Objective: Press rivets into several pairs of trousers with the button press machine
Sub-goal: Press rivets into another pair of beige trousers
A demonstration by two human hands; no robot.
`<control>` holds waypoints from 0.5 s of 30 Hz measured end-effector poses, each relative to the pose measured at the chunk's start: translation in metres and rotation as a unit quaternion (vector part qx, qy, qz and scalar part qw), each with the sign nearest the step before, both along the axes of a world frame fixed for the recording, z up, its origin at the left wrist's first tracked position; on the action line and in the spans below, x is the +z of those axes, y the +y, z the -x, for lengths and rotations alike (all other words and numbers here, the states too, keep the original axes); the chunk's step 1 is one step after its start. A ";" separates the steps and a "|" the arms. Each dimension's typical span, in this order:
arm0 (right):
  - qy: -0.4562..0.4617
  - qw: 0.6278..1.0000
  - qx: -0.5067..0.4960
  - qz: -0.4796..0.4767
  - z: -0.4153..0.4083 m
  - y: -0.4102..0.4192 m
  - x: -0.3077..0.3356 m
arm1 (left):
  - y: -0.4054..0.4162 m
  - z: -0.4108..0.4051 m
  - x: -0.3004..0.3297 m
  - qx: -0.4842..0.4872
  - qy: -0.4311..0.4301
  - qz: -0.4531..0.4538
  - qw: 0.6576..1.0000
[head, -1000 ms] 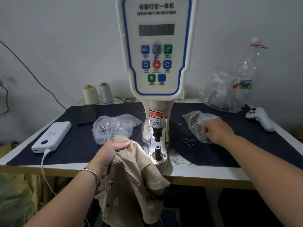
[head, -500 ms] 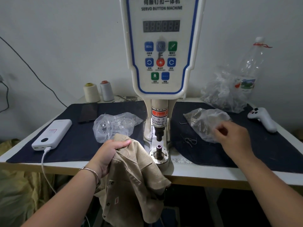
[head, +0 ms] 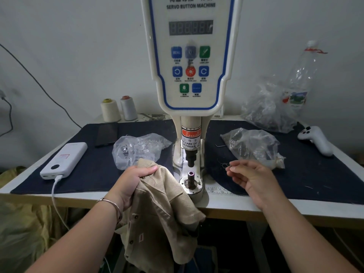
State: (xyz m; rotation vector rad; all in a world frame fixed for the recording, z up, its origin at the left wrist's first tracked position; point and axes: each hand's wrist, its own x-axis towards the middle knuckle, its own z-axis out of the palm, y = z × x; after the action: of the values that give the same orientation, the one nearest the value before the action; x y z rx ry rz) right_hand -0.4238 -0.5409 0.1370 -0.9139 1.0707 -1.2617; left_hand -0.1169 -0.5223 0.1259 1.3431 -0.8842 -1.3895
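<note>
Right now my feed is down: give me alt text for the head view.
A left hand grips tan trousers beside the lower die of a servo button machine, while the right hand hovers, fingers loosely curled, near a clear plastic bag on the dark mat.

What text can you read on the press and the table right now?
"SERVO BUTTON MACHINE": top of the machine panel.
"MENU": blue button.
"WARNING": red label on the press column.
"CARE OF", "FINGER": white label below it, partly cut off.
"18", "19": ruler strip at the table edge.
Chinese characters, button captions and display digits: unreadable.
</note>
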 end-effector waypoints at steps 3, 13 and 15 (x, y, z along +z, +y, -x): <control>-0.004 1.000 0.007 -0.010 0.001 -0.001 -0.001 | -0.001 -0.001 -0.001 0.005 -0.002 -0.002 1.000; 0.059 0.996 0.059 0.031 -0.026 0.010 0.016 | -0.002 -0.002 -0.002 0.007 -0.005 -0.004 1.000; 0.083 0.992 0.076 0.051 -0.038 0.015 0.022 | -0.002 -0.002 -0.001 0.008 -0.004 -0.004 1.000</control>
State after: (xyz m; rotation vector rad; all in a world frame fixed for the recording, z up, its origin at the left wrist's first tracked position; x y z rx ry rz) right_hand -0.3861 -0.5260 0.1587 -1.1731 1.0524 -1.1363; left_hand -0.1154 -0.5241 0.1245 1.3598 -0.8712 -1.3779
